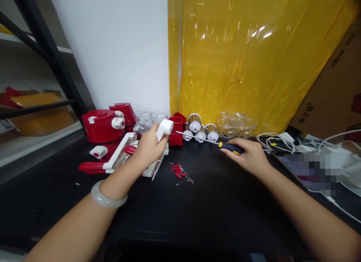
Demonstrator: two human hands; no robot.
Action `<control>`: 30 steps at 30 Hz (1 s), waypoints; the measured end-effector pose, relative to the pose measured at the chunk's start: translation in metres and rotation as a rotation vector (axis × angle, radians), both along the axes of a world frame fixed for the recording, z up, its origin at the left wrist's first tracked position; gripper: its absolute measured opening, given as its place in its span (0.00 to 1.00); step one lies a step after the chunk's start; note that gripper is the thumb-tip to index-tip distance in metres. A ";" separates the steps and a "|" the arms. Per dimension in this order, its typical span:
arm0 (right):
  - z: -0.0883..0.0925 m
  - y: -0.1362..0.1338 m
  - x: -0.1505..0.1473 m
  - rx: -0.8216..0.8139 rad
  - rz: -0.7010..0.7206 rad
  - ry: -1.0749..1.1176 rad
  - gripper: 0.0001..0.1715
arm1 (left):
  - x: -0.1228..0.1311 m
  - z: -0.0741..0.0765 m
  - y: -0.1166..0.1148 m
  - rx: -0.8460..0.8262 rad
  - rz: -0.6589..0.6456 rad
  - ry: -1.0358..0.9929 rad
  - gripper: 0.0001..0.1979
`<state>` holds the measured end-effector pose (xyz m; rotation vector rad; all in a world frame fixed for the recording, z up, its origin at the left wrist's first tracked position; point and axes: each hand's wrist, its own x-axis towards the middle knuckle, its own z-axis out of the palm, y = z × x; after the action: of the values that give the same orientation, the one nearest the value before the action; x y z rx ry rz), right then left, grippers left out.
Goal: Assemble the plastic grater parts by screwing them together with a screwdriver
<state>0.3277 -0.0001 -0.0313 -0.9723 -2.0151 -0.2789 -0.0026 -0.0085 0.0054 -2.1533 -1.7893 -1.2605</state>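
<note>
My left hand (150, 147) is closed around a white plastic part (165, 127) with a round end, held above the table. A screwdriver (231, 147) with a black and yellow handle is gripped in my right hand (248, 154). Its long shaft points left, and the tip meets or reaches into the round end of the white part; the exact contact is too small to tell. Below the shaft lies a small pile of red plastic pieces (177, 171) and loose screws (190, 180). White handles with red grips (91, 167) lie left of and behind my left hand.
Red housings (98, 126) stand at the back left beside clear plastic cups (160, 116). Metal grater drums (194, 122) are stacked in the middle, with more clear cups (229, 131) to their right. A tablet (299, 171) and white cables (265, 141) lie on the right.
</note>
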 end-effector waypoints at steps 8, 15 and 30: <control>-0.002 0.003 0.002 -0.082 0.028 0.029 0.14 | -0.001 -0.005 0.004 -0.013 -0.005 0.032 0.11; -0.002 0.006 0.003 -0.102 0.040 0.031 0.14 | 0.002 -0.005 0.003 -0.068 -0.005 0.019 0.13; -0.007 0.018 0.011 -0.177 0.131 0.226 0.20 | 0.007 -0.004 -0.001 -0.066 -0.016 -0.034 0.18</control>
<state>0.3385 0.0177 -0.0386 -0.9304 -1.9071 0.0789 0.0043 -0.0094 0.0018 -2.1977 -1.8563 -1.2671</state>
